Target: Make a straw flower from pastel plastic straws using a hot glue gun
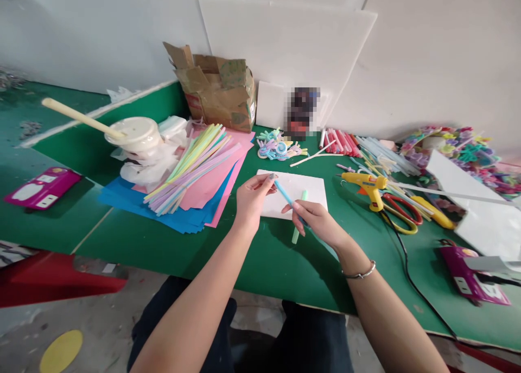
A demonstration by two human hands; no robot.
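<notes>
A light blue pipe cleaner (284, 193) is stretched at a slant between my two hands, above a white foam board (272, 206). My left hand (255, 196) pinches its upper end between thumb and fingertips. Lower down, my right hand (311, 218) is closed around the other end, its fingers partly hiding it. Under my right hand a light green stick-like piece (304, 195) lies across the board's front edge onto the green table (260, 270). Behind the board lie small pastel twisted shapes (277, 145) and a few loose pale stems (313, 157).
A fanned bundle of pastel pipe cleaners (195, 169) lies on coloured sheets (203, 204) at left, near a lidded white tub (136, 137) and a cardboard box (222, 93). To the right are a yellow glue gun (368, 185) with a trailing cord, scissors (401, 213) and a purple power strip (468, 272).
</notes>
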